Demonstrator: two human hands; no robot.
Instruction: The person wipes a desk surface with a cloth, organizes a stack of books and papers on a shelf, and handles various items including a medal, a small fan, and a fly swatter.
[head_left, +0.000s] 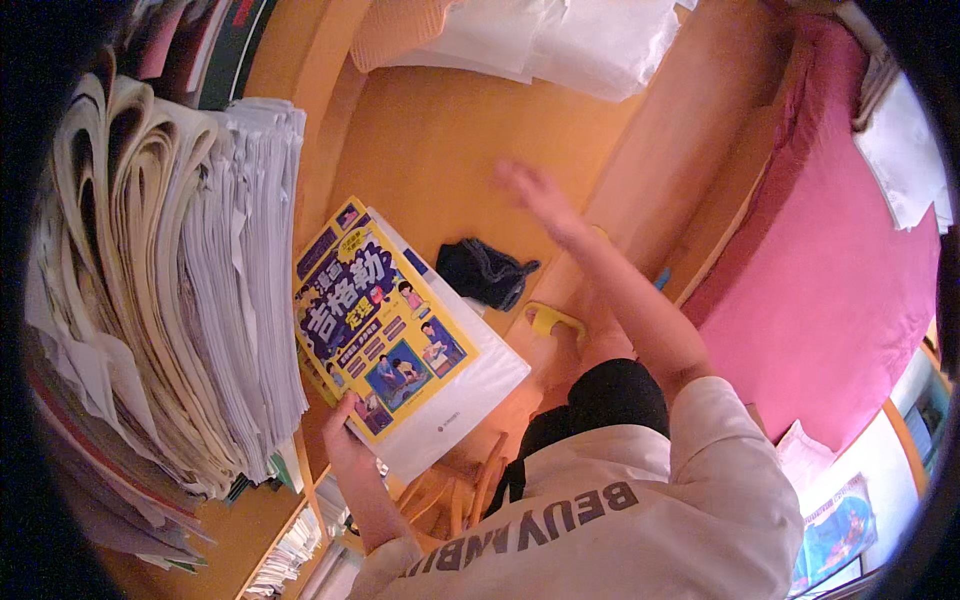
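Observation:
My left hand (349, 431) grips the lower left corner of a yellow illustrated paperback book (386, 322), its thumb on the cover. Beneath that book lies a larger white book or folder (457, 409), held along with it and sticking out on the right and bottom. My right hand (532, 195) is raised to the right of the books, blurred, with its fingers stretched out and nothing in it. A dark crumpled cloth item (484, 271) rests on the wooden surface between the books and my right forearm.
A tall row of folded papers and paper stacks (247, 277) stands close on the left. White paper sheets or bags (540, 37) lie at the top. A yellow plastic handle-like object (553, 321) is near my knee. To the right is a bed with a pink cover (817, 262).

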